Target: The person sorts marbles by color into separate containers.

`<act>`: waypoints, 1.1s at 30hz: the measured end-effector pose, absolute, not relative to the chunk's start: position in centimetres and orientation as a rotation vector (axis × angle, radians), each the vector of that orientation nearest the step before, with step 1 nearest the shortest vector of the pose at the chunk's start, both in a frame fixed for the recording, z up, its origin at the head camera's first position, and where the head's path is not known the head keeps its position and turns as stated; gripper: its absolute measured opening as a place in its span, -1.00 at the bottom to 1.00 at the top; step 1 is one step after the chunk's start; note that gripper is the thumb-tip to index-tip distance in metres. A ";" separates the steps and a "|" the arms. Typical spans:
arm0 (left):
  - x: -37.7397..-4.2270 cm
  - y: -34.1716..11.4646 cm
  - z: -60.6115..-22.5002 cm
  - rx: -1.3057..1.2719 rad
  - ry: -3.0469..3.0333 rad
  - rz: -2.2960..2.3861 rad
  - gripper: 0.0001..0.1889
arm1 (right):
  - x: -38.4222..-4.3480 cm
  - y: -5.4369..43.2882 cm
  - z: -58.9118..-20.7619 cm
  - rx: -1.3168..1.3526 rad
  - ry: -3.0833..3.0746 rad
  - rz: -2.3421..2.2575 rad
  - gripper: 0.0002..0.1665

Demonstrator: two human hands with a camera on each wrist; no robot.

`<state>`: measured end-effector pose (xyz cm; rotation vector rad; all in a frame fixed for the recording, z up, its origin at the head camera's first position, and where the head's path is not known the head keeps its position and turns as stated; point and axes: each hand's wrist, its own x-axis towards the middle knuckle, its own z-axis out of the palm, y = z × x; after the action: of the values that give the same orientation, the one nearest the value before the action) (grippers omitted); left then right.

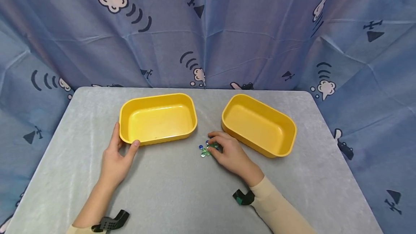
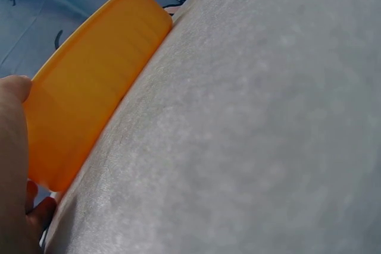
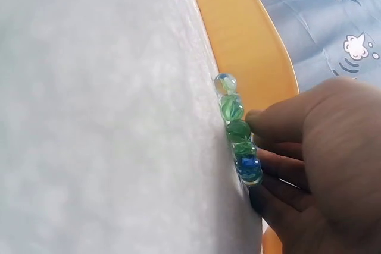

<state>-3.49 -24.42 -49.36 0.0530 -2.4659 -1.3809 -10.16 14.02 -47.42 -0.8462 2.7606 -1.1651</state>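
Two yellow plastic bins stand on the grey table. My left hand (image 1: pixel 115 158) grips the near left corner of the left yellow bin (image 1: pixel 158 142), thumb at the front wall and fingers along the side. The left wrist view shows this bin's outer wall (image 2: pixel 101 69) beside the thumb. Between the bins lies a small cluster of glass marbles (image 1: pixel 203 155), green, blue and clear. Over its right part, my right hand (image 1: pixel 232 154) bends its fingers with thumb and index apart. The right wrist view shows several marbles (image 3: pixel 238 130) at the fingertips; whether any is pinched is unclear.
The right yellow bin (image 1: pixel 260 147) stands at an angle just behind and right of my right hand. A blue patterned curtain (image 1: pixel 208 46) hangs behind and beside the grey table (image 1: pixel 175 190). Each wrist carries a black camera mount (image 1: pixel 112 222).
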 end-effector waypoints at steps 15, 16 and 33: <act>-3.5 -24.4 -49.6 0.049 -2.468 -1.374 -0.01 | -10.2 13.5 -48.1 -0.827 2.822 -1.079 -0.83; -3.5 -24.4 -49.6 0.047 -2.468 -1.375 -0.01 | -10.2 13.5 -48.1 -0.829 2.828 -1.067 -0.82; -3.5 -24.5 -49.6 0.040 -2.456 -1.377 -0.01 | -10.4 13.3 -48.3 -0.884 2.834 -1.084 -0.83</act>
<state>-3.51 -24.47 -49.63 0.0399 -2.4562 -1.3773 -10.38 13.35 -48.29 -0.8835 2.8340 -1.0836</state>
